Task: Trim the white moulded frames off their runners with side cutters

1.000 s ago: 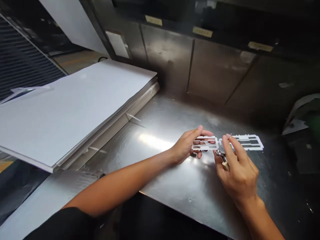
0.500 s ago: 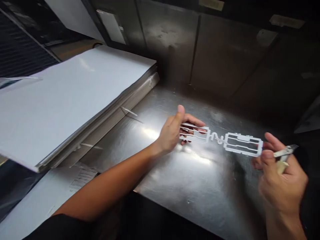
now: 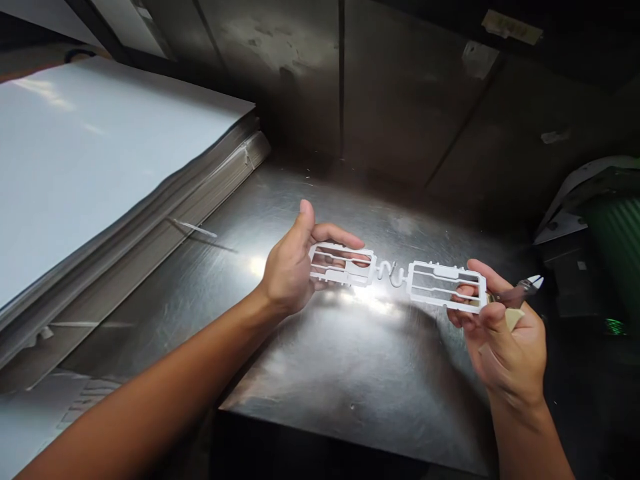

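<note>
Two white plastic frames, joined by a curved S-shaped runner (image 3: 390,272), stretch between my hands above the metal table. My left hand (image 3: 293,263) is closed around the outer end of the left frame (image 3: 350,272), thumb raised and fingers behind it. With thumb and fingers, my right hand (image 3: 510,340) grips the outer end of the right frame (image 3: 445,307). Small cutting pliers (image 3: 525,290) with a cream-coloured handle also rest in the right hand, their tips pointing away to the right. Part of their handle is hidden by the fingers.
A thick stack of large white sheets (image 3: 125,133) stands at left, with a thin white strip (image 3: 195,228) sticking out of its side. The shiny metal table (image 3: 350,393) lies below my hands, backed by a dark metal panel (image 3: 390,100). A green ribbed object (image 3: 615,233) is at far right.
The view has shifted right, so the hands and the stack appear farther left. My right hand now reaches farther over the right frame's end. Both hands keep hold of the joined frames.
</note>
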Available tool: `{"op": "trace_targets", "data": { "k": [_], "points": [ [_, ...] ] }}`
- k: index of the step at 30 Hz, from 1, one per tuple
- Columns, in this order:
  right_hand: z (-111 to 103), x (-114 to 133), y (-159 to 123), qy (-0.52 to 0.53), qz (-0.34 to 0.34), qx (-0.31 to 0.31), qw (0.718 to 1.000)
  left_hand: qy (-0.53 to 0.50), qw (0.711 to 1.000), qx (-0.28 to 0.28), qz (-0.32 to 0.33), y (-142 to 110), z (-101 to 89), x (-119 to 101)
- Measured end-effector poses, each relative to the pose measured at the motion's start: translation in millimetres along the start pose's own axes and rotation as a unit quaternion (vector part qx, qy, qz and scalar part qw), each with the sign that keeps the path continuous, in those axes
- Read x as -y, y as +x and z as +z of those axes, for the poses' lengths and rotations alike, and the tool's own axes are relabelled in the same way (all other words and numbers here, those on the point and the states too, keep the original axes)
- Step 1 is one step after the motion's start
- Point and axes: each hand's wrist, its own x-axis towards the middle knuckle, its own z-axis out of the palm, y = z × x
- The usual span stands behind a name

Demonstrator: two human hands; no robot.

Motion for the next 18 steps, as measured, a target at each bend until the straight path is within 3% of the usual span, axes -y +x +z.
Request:
{"op": "trace_targets", "data": {
  "k": [9,18],
  "points": [
    [1.3,-4.9,0.6,0.009,-0.024,0.003,1.0,-0.013,0.997,0.066,-0.04,6.6,-3.1,3.4],
    [2.3,-5.5,0.4,0.003,-0.021,0.005,1.0,-0.023,0.992,0.084,-0.087,9.5,-2.1,4.2]
  ]
}}
